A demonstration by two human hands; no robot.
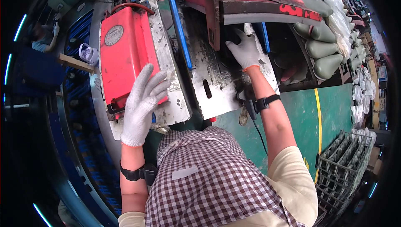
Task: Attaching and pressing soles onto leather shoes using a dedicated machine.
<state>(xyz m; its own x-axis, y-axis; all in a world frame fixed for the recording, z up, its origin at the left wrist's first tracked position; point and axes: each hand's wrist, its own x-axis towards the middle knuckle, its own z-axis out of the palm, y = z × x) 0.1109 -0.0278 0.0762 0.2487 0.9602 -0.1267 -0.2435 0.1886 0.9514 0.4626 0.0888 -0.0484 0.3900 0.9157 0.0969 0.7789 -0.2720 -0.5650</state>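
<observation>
Knit-gloved hands (142, 103) near glossy red casings (130, 55)

A grimy pale metal plate (178, 103), its finish chipped, carries a long red machine housing (127, 58) with a round grey badge; the housing's near end sits close to the plate's near edge. To the right, apart from it, lies a second metal plate (219, 101), worn and blackened toward its far part and cut through by an oblong slot. Beyond its right side a dark metal rack (310, 62) bears grey-green boots (326, 66) laid side by side, with clear plastic sheeting (334, 12) draped against them. On the green floor (292, 106), marked by a yellow line (319, 122), stands a wire rack (344, 164).
</observation>
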